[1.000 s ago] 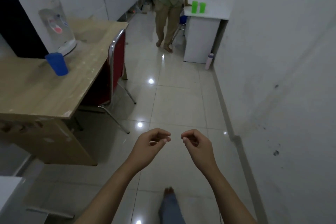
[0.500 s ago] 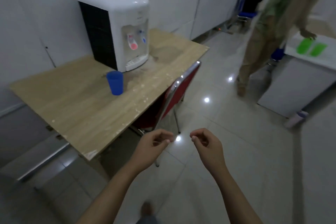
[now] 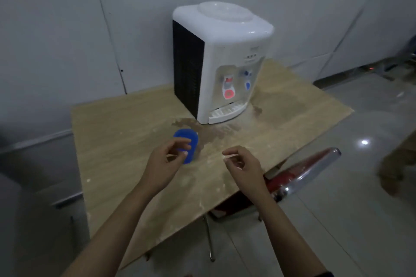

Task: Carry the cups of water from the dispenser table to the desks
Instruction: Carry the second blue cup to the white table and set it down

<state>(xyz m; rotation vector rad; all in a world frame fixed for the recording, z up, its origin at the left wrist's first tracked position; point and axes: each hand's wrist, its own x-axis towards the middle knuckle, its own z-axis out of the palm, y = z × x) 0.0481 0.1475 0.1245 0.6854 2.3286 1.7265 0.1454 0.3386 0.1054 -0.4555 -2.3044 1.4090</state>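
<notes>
Both hands empty over the table (image 3: 126, 132): our left hand (image 3: 165, 164) half-curled, fingers loose just in front of the blue cup (image 3: 188, 141), contact unclear; right hand (image 3: 244, 167) loosely curled, apart from it. Cup upright beside the dispenser (image 3: 221, 60).

Pale grey wall panels (image 3: 67, 29) with thin vertical seams stand behind a light wood-grain tabletop (image 3: 126, 119), stained dark in patches. A red chair (image 3: 299, 173) with a chrome frame is tucked at the tabletop's right edge. The glossy grey tiled floor (image 3: 360, 209) reflects a small ceiling light (image 3: 364, 142).
</notes>
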